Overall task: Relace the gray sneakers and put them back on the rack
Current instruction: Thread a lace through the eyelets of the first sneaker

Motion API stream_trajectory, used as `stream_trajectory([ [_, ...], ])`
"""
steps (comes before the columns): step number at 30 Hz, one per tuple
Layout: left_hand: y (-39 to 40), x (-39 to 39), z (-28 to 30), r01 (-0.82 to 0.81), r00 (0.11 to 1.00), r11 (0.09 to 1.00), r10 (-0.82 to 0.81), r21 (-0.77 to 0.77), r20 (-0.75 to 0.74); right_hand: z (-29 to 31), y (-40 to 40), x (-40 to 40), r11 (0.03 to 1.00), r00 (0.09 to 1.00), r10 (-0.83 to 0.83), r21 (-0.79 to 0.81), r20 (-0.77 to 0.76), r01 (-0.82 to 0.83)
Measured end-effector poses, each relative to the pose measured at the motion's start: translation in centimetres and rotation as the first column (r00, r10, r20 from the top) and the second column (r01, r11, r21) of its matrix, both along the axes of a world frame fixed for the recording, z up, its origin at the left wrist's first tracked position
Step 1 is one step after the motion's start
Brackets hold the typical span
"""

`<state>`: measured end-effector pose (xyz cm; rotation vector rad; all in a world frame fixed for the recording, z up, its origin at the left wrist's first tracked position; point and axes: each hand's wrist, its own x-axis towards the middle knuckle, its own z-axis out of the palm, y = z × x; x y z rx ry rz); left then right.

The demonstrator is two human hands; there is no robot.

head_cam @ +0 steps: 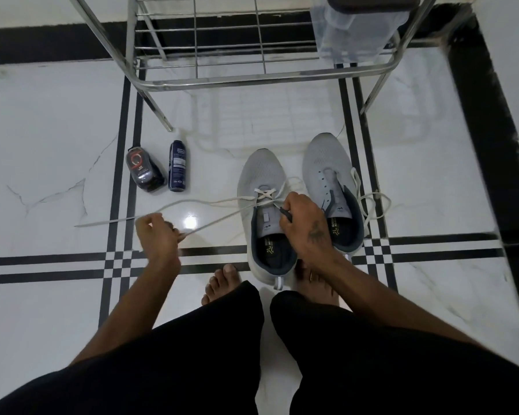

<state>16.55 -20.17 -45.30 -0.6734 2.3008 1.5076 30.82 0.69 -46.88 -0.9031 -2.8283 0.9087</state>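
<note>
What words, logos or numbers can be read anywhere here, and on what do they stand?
No text here can be quoted; all of it is too small or blurred.
Dark blue spray can: white label print, unreadable.
Dark bottle beside it: a red ring mark, no readable words.
Near sneaker: insole print and a small white tongue logo, blurred.
Far sneaker: a tongue logo and insole print, partly hidden, unreadable.
</note>
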Motion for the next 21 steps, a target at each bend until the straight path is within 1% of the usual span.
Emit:
stream_trajectory([
  [1,-0.9,0.2,0.0,0.203,0.966,0.938,-0.239,-0.280,-0.102,-0.1,0.0,0.0,1.000,1.000,0.000,-0.008,0.004,0.000],
  [2,-1.5,0.4,-0.3,0.356,0.853,0.770,-0.499,-0.529,-0.153,-0.1,0.0,0.0,1.000,1.000,0.013,-0.011,0.008,-0.013],
  [3,-1.2,0.6,-0.7,0.424,0.704,0.606,-0.688,-0.673,-0.176,-0.2,0.0,0.0,0.999,0.999,0.032,-0.010,0.015,-0.032],
  [4,-0.4,0.9,-1.0,0.469,0.552,0.489,-0.812,-0.735,-0.188,-0.3,0.0,-0.1,0.998,0.998,0.054,-0.008,0.022,-0.054],
  [5,1.0,1.4,-0.8,0.522,0.428,0.433,-0.878,-0.735,-0.213,-0.5,0.0,-0.2,0.997,0.997,0.077,-0.014,0.029,-0.076],
  [6,2.6,2.0,-0.9,0.572,0.322,0.393,-0.915,-0.720,-0.244,-0.5,-0.1,-0.2,0.995,0.995,0.096,-0.026,0.035,-0.095],
  [8,6.0,2.6,-1.4,0.600,0.156,0.304,-0.952,-0.740,-0.265,-0.7,-0.1,-0.5,0.992,0.992,0.121,-0.039,0.038,-0.119],
  [9,7.2,2.6,-1.7,0.597,0.124,0.259,-0.965,-0.759,-0.232,-0.7,-0.2,-0.5,0.991,0.991,0.130,-0.042,0.044,-0.128],
  [10,8.2,2.5,-1.8,0.613,0.135,0.226,-0.974,-0.757,-0.182,-0.6,-0.2,-0.6,0.990,0.989,0.141,-0.039,0.049,-0.139],
  [11,8.5,2.2,-1.6,0.651,0.171,0.196,-0.979,-0.733,-0.110,-0.7,-0.2,-0.6,0.989,0.988,0.148,-0.032,0.051,-0.147],
  [13,7.8,1.4,-1.0,0.685,0.224,0.171,-0.974,-0.708,-0.019,-0.7,-0.1,-0.5,0.989,0.988,0.145,-0.019,0.050,-0.144],
  [15,5.3,-0.2,-0.5,0.665,0.305,0.189,-0.952,-0.722,0.031,-0.7,-0.1,-0.4,0.993,0.992,0.116,-0.010,0.042,-0.115],
  [16,3.5,-1.0,-0.6,0.652,0.343,0.170,-0.935,-0.739,0.088,-0.7,0.0,-0.2,0.995,0.995,0.100,-0.008,0.028,-0.100],
  [17,1.6,-1.7,-0.4,0.640,0.376,0.128,-0.912,-0.758,0.163,-0.7,0.0,0.0,0.996,0.996,0.090,-0.007,0.004,-0.090],
  [18,-0.2,-2.1,-0.3,0.629,0.393,0.074,-0.889,-0.773,0.235,-0.7,0.1,0.1,0.996,0.996,0.088,-0.006,-0.012,-0.088],
  [19,-1.7,-2.4,-0.2,0.613,0.391,0.015,-0.875,-0.790,0.287,-0.7,0.1,0.1,0.996,0.996,0.092,-0.010,-0.018,-0.092],
  [20,-2.5,-2.4,-0.2,0.587,0.379,-0.022,-0.876,-0.809,0.299,-0.6,0.1,0.1,0.995,0.995,0.099,-0.011,-0.014,-0.099],
  [21,-2.6,-2.2,-0.3,0.566,0.361,-0.019,-0.893,-0.824,0.268,-0.6,0.0,0.0,0.994,0.994,0.106,-0.014,-0.004,-0.106],
])
